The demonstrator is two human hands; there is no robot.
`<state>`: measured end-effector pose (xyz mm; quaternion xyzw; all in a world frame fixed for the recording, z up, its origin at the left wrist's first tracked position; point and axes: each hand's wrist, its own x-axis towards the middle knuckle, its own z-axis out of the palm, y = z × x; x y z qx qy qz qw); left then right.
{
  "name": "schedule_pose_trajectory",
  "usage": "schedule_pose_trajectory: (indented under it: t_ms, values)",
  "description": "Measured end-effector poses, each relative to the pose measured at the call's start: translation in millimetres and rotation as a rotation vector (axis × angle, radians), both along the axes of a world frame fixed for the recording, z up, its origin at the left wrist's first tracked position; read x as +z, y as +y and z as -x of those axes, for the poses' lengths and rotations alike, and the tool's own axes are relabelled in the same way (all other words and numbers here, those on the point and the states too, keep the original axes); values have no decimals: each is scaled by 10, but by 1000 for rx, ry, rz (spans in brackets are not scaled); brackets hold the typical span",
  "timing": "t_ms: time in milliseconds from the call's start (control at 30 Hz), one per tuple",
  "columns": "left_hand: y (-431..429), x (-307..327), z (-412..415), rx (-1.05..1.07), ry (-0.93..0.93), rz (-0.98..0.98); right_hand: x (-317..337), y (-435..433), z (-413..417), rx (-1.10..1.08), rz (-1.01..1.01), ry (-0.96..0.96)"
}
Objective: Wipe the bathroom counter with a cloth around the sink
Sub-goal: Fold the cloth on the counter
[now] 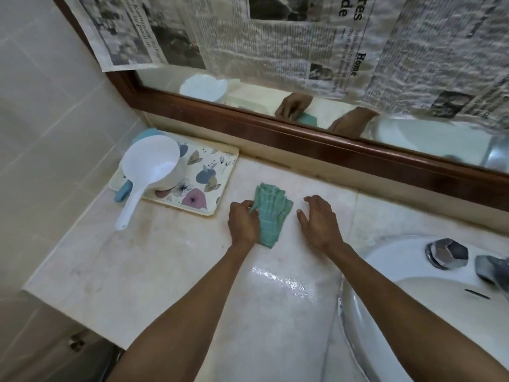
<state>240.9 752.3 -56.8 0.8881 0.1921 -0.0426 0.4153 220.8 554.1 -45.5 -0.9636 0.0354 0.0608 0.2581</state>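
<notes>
Teal and folded, the checked cleaning cloth (271, 213) lies on the pale marble counter (154, 260) against my left hand (243, 223), which pinches its near-left edge. Its long axis runs away from me. My right hand (319, 221) rests spread and empty just to the cloth's right, nearer the white ceramic sink (399, 293), so I judge the left should lead the wipe.

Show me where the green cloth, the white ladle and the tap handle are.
green cloth (271, 213), head view, on its folded middle.
white ladle (150, 164), head view, inside its bowl.
tap handle (447, 252), head view, on its faceted metal top.
</notes>
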Motion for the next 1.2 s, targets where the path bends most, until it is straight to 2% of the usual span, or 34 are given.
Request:
schedule_pose_trajectory:
  t_ms: [300,500,600,733,933,1100,1200]
  values:
    - [721,565,-421,-151,-182,309,-181,655,-143,-75,193,37]
    - [1401,537,-805,88,-103,447,-228,1277,-357,-57,196,46]
    - [1517,349,-812,126,-31,350,-249,1478,-436,-43,192,30]
    - [1547,309,-834,48,2,103,-272,1595,-492,-65,192,36]
    - [1596,327,-831,-71,-42,-162,-285,1592,-506,-71,198,44]
    - [1491,247,-687,-394,-134,-553,-300,1550,-496,-61,210,51]
    - [1431,189,-669,-628,-127,-582,-293,1551,-504,-58,206,55]
